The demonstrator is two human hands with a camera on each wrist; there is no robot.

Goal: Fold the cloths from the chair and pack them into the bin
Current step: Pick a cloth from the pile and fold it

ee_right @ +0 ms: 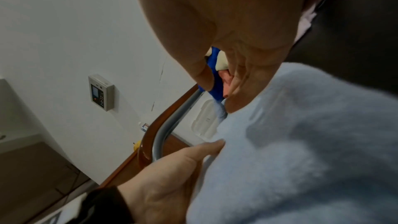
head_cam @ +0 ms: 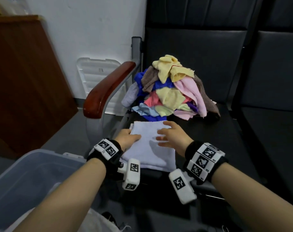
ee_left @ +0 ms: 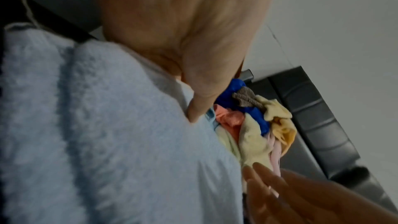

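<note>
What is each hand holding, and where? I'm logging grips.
The left hand grips the folded towel at its left edge; the right hand hovers open above it, holding nothing.

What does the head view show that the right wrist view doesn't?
Only the head view shows the clear bin at lower left, the whole pile of unfolded cloths at the back of the chair seat, and both wrists. Only the right wrist view shows a keypad panel on the wall. Both show the folded light blue towel, the left hand at its edge, the right hand above it, and the wooden armrest.
</note>
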